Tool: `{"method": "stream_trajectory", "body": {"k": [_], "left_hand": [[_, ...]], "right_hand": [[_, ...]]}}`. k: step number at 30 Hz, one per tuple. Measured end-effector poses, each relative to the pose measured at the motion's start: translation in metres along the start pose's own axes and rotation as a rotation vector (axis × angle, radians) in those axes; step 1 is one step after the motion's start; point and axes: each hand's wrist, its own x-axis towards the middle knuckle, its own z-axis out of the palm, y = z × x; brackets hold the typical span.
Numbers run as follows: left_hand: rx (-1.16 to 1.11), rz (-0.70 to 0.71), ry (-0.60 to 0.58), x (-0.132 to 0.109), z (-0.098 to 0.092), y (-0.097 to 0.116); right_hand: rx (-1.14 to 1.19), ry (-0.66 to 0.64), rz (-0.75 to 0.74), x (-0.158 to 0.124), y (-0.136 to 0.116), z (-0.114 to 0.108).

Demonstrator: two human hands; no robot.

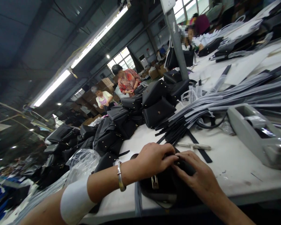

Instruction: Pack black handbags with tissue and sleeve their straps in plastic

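A black handbag (165, 186) with a gold metal clasp (155, 182) lies at the front edge of the white table. Bent over its upper part, my left hand (152, 160) pinches the black material with thumb and fingers. My right hand (198, 172) meets it there, thumb and fingertips closed on the same spot near a small metal stud. What exactly the fingertips grip is partly hidden. Just beyond the hands, a slim pale tool (194, 145) rests across a flat black strap (199, 148).
A grey tape dispenser (255, 134) stands at right. Behind it spreads a bundle of wrapped black straps (201, 106). Black bags (158, 109) are heaped along the table's far left side, near clear plastic (84, 164). A metal post (178, 43) rises beyond. Several co-workers are farther back.
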Motion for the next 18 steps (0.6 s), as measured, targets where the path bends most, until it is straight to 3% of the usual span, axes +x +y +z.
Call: {"method": "stream_trajectory", "body": {"k": [3, 8, 15, 18], "left_hand": [[0.037, -0.057, -0.042, -0.007, 0.001, -0.005], [-0.150, -0.149, -0.032, -0.010, 0.001, -0.014], [-0.289, -0.186, -0.087, -0.004, 0.001, -0.014], [-0.250, -0.178, -0.103, -0.002, 0.001, -0.011]], "right_hand": [[-0.009, 0.003, 0.004, -0.001, 0.001, -0.001], [-0.015, 0.025, -0.003, 0.000, 0.000, -0.003], [-0.042, 0.023, -0.019, -0.002, 0.000, -0.002], [-0.056, 0.019, -0.034, -0.004, 0.000, -0.001]]}}
